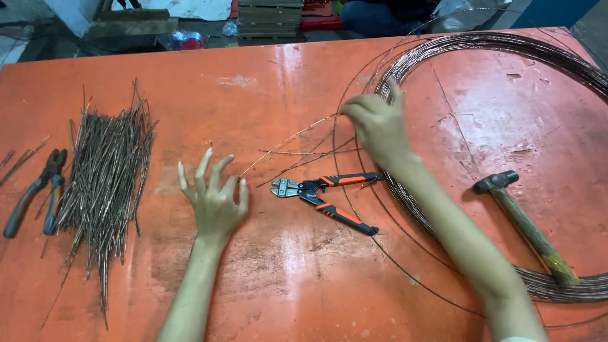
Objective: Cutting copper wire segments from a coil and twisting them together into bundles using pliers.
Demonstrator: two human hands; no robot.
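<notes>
Pinched between thumb and fingertips of the right hand [378,126] is the free end of a thin wire strand [288,140], pulled off the big wire coil [481,47] on the right side of the orange table [285,272]. Strand runs down-left toward the left hand [215,196], which lies flat, fingers spread, holding nothing, fingertips just beside the strand's far end. Reads as the measure-out step: a length drawn from the coil, not yet cut. Orange-handled cutters [326,196] lie on the table between the hands, jaws pointing left, untouched. Next move likely needs one hand to pin the strand and the other to take the cutters. Cut wire pieces [107,183] are piled at left, dark pliers [35,193] beside them, hammer [522,221] lying across the coil at right.
</notes>
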